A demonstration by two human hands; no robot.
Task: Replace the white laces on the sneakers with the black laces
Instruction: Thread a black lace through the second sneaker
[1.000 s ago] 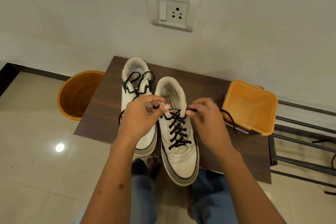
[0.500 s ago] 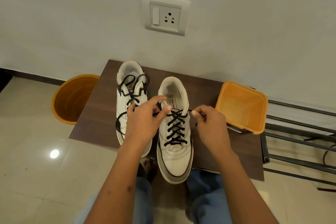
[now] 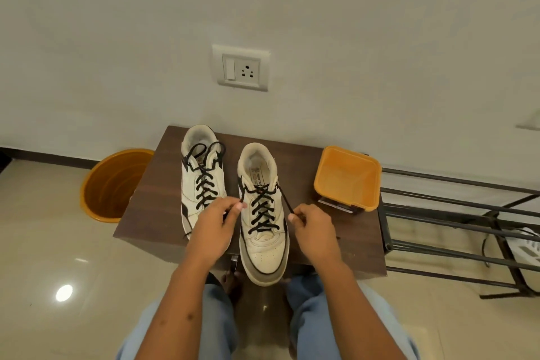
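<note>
At frame centre on the brown table (image 3: pixel 152 207), my right sneaker (image 3: pixel 264 231) is white, crisscrossed with a black lace (image 3: pixel 261 207). My left hand (image 3: pixel 214 223) and right hand (image 3: pixel 314 228) each pinch one lace end, pulled outward.
</note>
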